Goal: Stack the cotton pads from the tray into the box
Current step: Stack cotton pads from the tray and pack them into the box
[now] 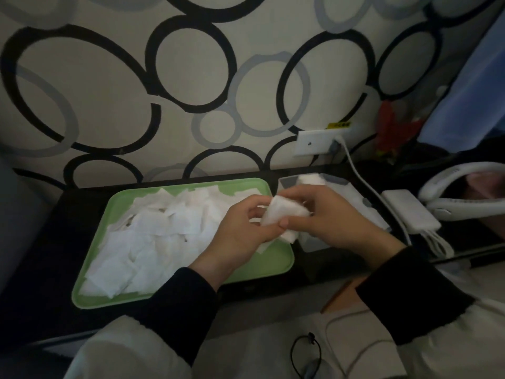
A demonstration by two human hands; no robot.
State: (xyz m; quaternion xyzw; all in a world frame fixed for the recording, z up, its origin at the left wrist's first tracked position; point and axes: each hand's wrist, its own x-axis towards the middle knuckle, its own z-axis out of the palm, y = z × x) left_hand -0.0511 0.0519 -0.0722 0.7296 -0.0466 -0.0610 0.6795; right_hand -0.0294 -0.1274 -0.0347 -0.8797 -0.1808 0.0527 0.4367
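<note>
A light green tray (276, 262) lies on the dark table, and a heap of white square cotton pads (153, 233) covers most of it. To its right stands a clear box (287, 183) with some pads (311, 178) at its far end. Between tray and box, both hands hold a small bundle of cotton pads (284, 212). My left hand (240, 231) grips the bundle from the left with curled fingers. My right hand (328, 214) pinches it from the right, thumb underneath. The near part of the box is hidden behind my right hand.
A white power adapter (410, 212) with a cable lies right of the box, plugged into a wall socket (317, 142). A white curved device (459, 184) sits at the far right. A black cord (303, 351) lies on my lap. The patterned wall runs close behind the table.
</note>
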